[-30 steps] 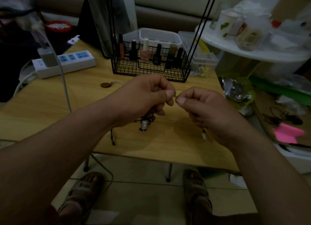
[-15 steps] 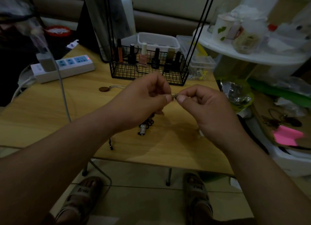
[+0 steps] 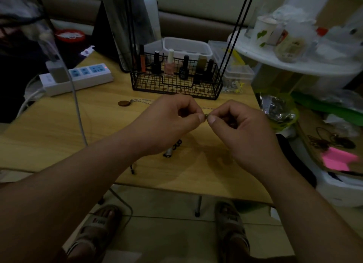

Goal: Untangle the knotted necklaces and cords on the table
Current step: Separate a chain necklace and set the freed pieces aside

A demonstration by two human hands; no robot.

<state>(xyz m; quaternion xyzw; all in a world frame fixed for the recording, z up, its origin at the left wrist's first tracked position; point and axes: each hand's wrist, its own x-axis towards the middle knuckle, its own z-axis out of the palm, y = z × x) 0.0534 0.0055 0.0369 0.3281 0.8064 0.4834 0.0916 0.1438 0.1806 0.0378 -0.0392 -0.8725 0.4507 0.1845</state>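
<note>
Since the earlier frame, both hands have closed the small gap between them, so the thumb tips now nearly meet above the table; the camera view has shifted only slightly.

Head view: left hand (image 3: 169,123) is curled, thumb and forefinger pinched on a small metallic piece (image 3: 206,116) of a chain. Right hand (image 3: 241,129) is likewise curled, its thumb and forefinger pinched on the same piece from the other side. What the piece is exactly cannot be told; it is too small and dim. Both hands are held above the wooden table (image 3: 59,129), near its middle.

A thin pale chain (image 3: 141,101) lies on the table behind the left hand, running to a round brown pendant (image 3: 124,103) at its far left end. Whether this chain joins the pinched piece cannot be confirmed; the hand hides the run.

A dark knotted cord (image 3: 177,144) with a small silvery charm (image 3: 169,151) lies on the table below the left hand, partly hidden by the wrist. One dark cord end (image 3: 132,169) shows near the table's front edge.

A black wire basket (image 3: 176,86) holding nail polish bottles stands at the back of the table. A white power strip (image 3: 78,79) lies to its left.
</note>
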